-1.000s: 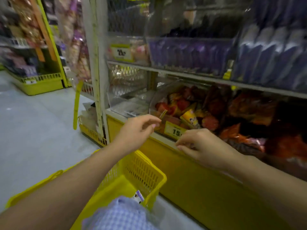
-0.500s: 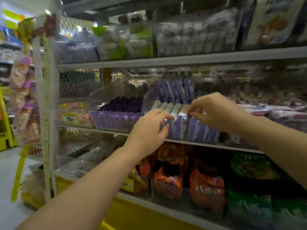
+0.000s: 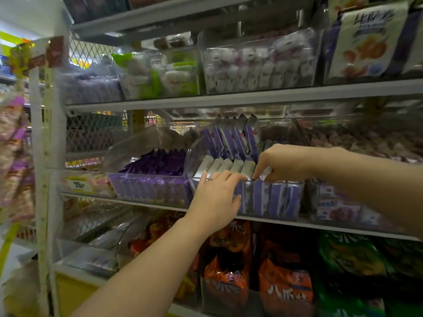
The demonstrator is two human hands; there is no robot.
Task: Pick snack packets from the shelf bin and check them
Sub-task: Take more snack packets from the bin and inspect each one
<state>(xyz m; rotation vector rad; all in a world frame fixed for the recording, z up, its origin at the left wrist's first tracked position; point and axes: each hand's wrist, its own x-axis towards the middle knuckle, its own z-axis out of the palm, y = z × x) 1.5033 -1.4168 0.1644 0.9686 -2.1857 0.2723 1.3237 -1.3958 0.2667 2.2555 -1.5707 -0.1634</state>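
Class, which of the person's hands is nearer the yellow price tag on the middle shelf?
Left. The left hand rests on the bin front, right of the price tag; the right hand is further right, fingers among the packets.

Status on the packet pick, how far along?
Done: both hands are at the clear bin. In hand: right hand pinches the top of a purple packet; left hand rests open on the rim. Left: lift a packet out and check it; none is out yet.

Shop aisle: grey metal shelves (image 3: 251,97) stacked with clear plastic bins (image 3: 191,156) of purple-wrapped snack packets (image 3: 231,138), orange crisp bags (image 3: 286,287) below, yellow price tag (image 3: 79,184) at left.
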